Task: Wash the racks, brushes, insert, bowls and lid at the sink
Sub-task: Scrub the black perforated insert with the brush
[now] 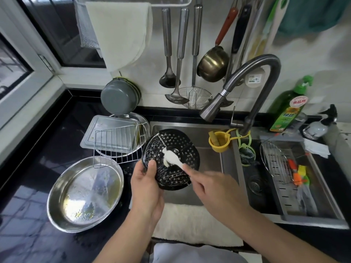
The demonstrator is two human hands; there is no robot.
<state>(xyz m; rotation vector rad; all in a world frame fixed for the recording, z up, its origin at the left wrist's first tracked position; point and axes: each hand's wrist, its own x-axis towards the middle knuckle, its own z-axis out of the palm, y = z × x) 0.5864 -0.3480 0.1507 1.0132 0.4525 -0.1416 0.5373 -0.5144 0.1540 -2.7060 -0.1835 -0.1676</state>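
Note:
A black perforated insert (177,147), streaked with suds, is tilted over the sink (212,130). My left hand (147,184) grips its lower left rim, thumb on the face. My right hand (210,184) holds a white scrubbing brush (171,155) whose head lies against the insert's middle. On the left counter sit a wire rack (115,145), a rectangular metal lid (106,133) and a large steel bowl (83,194). A second wire rack (273,160) and several coloured silicone brushes (300,175) lie in the drain tray (288,202) on the right.
The grey faucet (241,88) arches over the sink with its spout above the insert. A yellow cup (218,141) hangs on the divider. A green detergent bottle (286,109) stands at the back right. Ladles and a pan hang on the wall. A white cloth (190,224) covers the sink's front edge.

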